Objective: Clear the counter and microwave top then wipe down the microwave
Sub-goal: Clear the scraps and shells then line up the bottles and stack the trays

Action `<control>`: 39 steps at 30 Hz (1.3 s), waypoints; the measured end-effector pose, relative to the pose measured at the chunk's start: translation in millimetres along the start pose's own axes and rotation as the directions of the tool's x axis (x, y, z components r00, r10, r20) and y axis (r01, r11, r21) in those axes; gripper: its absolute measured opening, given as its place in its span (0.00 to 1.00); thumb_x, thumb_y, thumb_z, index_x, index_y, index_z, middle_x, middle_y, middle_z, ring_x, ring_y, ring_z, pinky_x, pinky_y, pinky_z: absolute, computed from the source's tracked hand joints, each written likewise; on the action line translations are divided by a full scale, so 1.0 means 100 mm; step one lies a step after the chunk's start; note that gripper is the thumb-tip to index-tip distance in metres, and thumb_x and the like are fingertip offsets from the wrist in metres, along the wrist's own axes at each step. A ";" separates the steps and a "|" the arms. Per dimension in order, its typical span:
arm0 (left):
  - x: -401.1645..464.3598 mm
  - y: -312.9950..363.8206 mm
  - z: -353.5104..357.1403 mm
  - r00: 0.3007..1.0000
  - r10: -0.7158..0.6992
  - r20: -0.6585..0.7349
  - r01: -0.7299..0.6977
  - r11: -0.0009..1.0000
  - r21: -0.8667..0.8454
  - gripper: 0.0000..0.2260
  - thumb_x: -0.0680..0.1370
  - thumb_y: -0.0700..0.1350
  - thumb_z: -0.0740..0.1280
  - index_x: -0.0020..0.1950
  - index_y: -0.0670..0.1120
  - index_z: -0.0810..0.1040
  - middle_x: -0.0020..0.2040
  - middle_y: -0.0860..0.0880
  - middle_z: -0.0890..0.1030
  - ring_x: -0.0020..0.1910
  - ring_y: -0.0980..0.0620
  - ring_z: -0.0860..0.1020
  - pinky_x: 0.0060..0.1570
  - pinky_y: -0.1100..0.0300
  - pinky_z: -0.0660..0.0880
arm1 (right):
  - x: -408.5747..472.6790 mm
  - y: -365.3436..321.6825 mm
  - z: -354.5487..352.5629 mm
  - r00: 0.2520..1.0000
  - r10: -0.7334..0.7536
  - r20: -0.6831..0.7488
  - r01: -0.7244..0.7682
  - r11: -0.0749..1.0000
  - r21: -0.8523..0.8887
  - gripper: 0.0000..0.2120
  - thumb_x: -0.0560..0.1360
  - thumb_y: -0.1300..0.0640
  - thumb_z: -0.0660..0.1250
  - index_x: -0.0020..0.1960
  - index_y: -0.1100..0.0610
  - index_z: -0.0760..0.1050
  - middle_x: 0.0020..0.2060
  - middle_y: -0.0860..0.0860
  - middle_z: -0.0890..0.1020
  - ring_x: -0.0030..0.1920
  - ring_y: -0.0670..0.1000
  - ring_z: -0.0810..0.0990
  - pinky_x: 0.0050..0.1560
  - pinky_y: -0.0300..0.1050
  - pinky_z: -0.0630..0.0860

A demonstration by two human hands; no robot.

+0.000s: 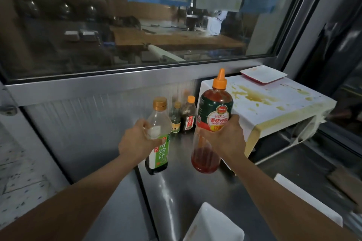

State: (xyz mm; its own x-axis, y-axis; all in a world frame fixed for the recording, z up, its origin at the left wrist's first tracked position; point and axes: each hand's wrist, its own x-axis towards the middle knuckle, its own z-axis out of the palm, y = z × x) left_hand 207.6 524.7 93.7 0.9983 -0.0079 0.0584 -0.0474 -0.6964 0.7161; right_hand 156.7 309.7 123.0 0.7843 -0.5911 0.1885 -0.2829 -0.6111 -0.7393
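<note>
My left hand (135,141) grips a clear sauce bottle (159,123) with a green label and gold cap, held above the steel counter (176,186). My right hand (225,137) grips a big ketchup bottle (214,107) with an orange nozzle cap and red sauce low inside. The white microwave (274,111) stands to the right, its top smeared with yellow-brown stains. A white square plate with a red rim (263,74) lies on the microwave's back corner. Two small dark bottles (183,117) stand against the back wall, beside the microwave.
A wide window with a metal frame (117,82) runs behind the counter. White rectangular dishes (213,223) sit at the near edge, another (305,199) to the right. A brown object (346,184) lies at far right.
</note>
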 end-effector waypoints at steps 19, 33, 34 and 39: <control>1.42 -0.29 1.07 0.986 -0.093 -0.135 0.087 0.995 -0.052 0.22 0.65 0.51 0.78 0.49 0.48 0.69 0.43 0.49 0.77 0.43 0.47 0.77 0.38 0.56 0.71 | 0.97 0.36 0.93 0.996 0.016 0.087 -0.023 0.996 0.080 0.39 0.55 0.39 0.79 0.59 0.50 0.65 0.53 0.47 0.78 0.52 0.51 0.79 0.52 0.53 0.78; 1.74 -0.34 1.38 0.966 -0.076 -0.247 0.041 0.989 -0.144 0.23 0.64 0.47 0.79 0.54 0.44 0.73 0.46 0.51 0.78 0.45 0.51 0.77 0.42 0.58 0.72 | 1.23 0.48 1.19 0.993 0.000 0.120 -0.014 0.992 0.123 0.40 0.54 0.42 0.80 0.60 0.50 0.66 0.54 0.47 0.79 0.53 0.51 0.79 0.51 0.52 0.79; 1.72 -0.35 1.39 0.962 -0.070 -0.263 0.030 0.988 -0.152 0.24 0.64 0.46 0.79 0.54 0.44 0.73 0.46 0.51 0.78 0.45 0.51 0.77 0.42 0.58 0.72 | 1.24 0.49 1.19 0.993 0.001 0.122 -0.016 0.992 0.123 0.40 0.54 0.42 0.80 0.59 0.50 0.65 0.54 0.47 0.79 0.53 0.51 0.79 0.51 0.52 0.79; 1.66 -0.48 1.47 0.963 -0.059 -0.265 0.046 0.997 -0.054 0.23 0.67 0.48 0.78 0.54 0.43 0.71 0.46 0.48 0.79 0.45 0.48 0.78 0.44 0.51 0.77 | 1.24 0.52 1.22 0.991 0.008 0.135 -0.028 0.990 0.141 0.40 0.54 0.43 0.80 0.59 0.51 0.66 0.54 0.48 0.79 0.53 0.51 0.79 0.51 0.52 0.79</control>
State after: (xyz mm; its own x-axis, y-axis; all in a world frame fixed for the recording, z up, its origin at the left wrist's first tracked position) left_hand 381.1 451.2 -32.9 0.9544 0.2232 0.1982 -0.0031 -0.6564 0.7544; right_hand 306.7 268.5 29.5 0.8490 -0.5200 0.0935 -0.2239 -0.5144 -0.8278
